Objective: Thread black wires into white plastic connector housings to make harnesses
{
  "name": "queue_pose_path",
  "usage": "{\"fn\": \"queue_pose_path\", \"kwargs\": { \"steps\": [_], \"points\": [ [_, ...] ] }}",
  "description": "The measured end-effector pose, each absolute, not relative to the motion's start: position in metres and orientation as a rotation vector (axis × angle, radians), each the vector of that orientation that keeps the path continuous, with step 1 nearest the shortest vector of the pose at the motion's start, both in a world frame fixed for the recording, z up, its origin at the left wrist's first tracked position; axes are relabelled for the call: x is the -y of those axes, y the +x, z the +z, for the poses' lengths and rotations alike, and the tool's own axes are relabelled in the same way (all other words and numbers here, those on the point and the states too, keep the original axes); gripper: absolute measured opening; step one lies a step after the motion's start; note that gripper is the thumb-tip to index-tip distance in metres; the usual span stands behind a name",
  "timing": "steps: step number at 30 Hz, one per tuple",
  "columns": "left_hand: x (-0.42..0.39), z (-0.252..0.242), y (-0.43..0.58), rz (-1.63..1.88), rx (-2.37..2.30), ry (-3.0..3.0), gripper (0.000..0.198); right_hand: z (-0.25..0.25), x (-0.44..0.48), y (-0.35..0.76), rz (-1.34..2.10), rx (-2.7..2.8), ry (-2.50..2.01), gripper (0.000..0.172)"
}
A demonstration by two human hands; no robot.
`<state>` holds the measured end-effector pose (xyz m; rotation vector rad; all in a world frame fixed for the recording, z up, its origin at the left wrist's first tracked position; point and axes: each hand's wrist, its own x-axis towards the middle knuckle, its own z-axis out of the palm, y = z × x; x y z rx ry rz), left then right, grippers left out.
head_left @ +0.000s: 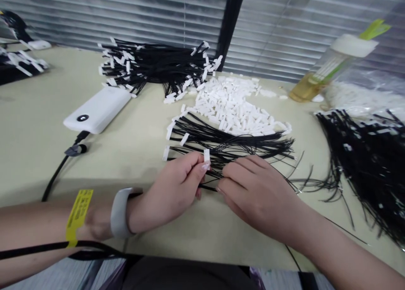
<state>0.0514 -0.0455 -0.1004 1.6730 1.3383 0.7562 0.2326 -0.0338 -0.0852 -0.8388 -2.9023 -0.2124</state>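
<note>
My left hand (172, 188) pinches a small white connector (206, 155) between thumb and fingertips, just in front of a fanned bundle of thin black wires (228, 144). My right hand (256, 188) lies right beside it, fingers curled down over the wire ends; a black wire (209, 188) runs between the two hands. Behind the bundle lies a heap of loose white connectors (234, 104). My left wrist wears a grey band and a yellow strap.
A white power bank (98, 109) with a black cable lies at the left. A finished wire bundle with white ends (152, 66) sits at the back, another black wire pile (370, 163) at the right. A clear bottle (329, 68) lies tipped near window blinds.
</note>
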Motion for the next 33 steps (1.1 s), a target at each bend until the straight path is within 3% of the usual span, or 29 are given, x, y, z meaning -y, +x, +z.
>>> {"fn": "queue_pose_path", "kwargs": {
  "steps": [21,27,33],
  "points": [
    [0.0461,-0.1034,0.0521,0.775,-1.310,1.661,0.024,-0.0888,0.0307,0.2270,0.212,2.815,-0.834,0.027],
    [0.0459,-0.1021,0.0522,0.764,-1.323,1.677,0.025,-0.0899,0.0307,0.2275,0.129,2.830,-0.806,0.021],
    [0.0456,-0.1022,0.0526,0.763,-1.312,1.686,0.024,-0.0895,0.0354,0.2250,-0.207,2.784,-0.842,0.021]
  ]
}}
